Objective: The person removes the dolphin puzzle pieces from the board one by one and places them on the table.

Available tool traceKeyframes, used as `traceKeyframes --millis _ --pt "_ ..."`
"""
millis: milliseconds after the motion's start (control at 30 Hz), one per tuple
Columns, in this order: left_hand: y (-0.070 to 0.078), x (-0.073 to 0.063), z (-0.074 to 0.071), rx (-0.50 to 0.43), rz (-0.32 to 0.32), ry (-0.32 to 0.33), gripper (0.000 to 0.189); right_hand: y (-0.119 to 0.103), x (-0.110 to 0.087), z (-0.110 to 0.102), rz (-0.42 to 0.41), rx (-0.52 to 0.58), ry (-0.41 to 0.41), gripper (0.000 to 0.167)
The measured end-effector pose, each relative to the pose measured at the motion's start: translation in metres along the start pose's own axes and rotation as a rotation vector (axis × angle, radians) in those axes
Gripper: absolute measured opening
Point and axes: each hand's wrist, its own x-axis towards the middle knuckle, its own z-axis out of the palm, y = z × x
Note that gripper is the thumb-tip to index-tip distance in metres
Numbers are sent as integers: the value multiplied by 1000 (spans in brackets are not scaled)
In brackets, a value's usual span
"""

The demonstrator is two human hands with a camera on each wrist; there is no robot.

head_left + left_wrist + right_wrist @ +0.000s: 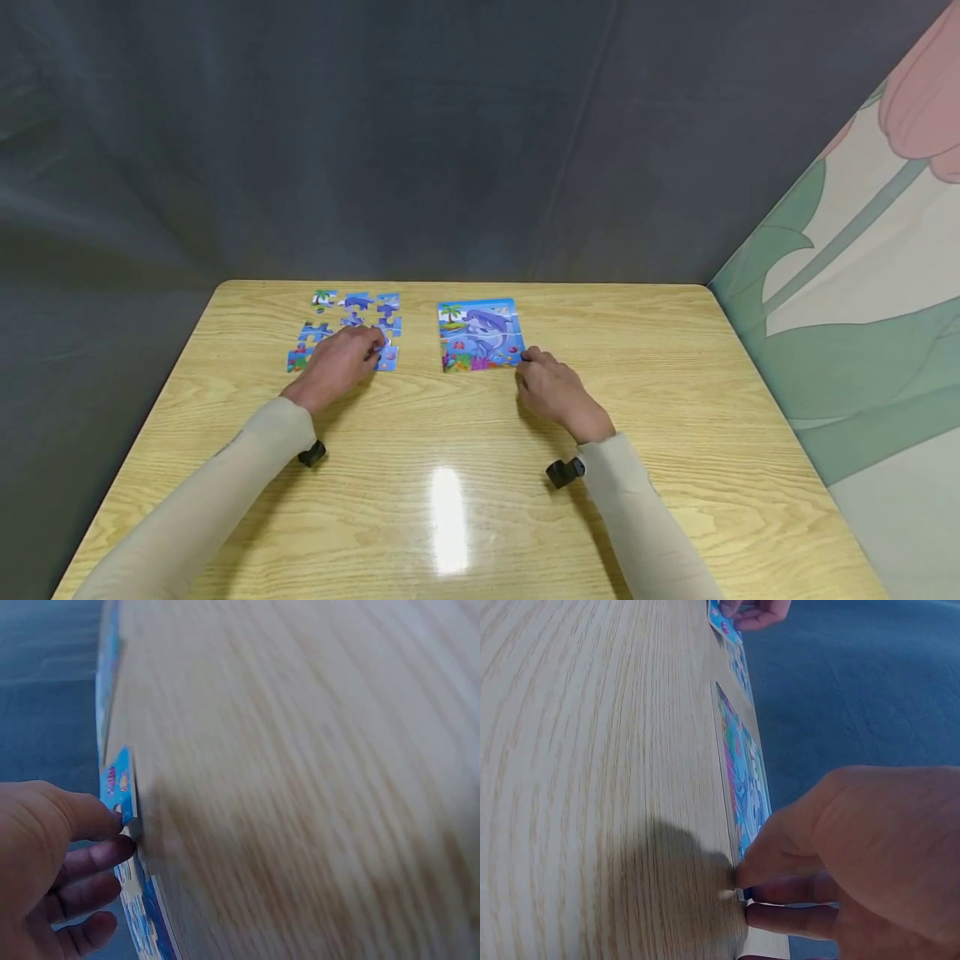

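My left hand (339, 360) pinches a blue jigsaw piece (120, 784) with pink and orange marks between thumb and index finger. It is tilted up at the lower right of a group of jigsaw pieces (317, 332) with parts of a dolphin scene. The hand covers the middle of that group. To the right lies a square dolphin picture card (483, 333) with a palm tree and coral. My right hand (557, 390) grips its lower right corner between thumb and fingers; in the right wrist view, that hand's thumb (769, 851) lies over the corner.
The wooden table (637, 358) ends at a dark grey cloth (465, 150) at the back and left. A wall with a painted tulip (862, 250) stands along the right side. A small black camera (564, 473) sits at the right wrist.
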Motion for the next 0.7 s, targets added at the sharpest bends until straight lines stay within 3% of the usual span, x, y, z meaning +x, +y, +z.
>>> traceKeyframes --millis 133,300,500,700 --pt "-1 0 4 94 53 45 6 0 1 1 -2 -4 -13 27" --pt "-3 -3 6 136 50 73 8 -2 4 0 -12 -12 -17 29" --pt "-6 -6 7 98 36 91 10 -2 8 0 -23 1 -15 30" --pt "-4 -13 4 45 46 93 13 2 4 0 -15 88 12 30"
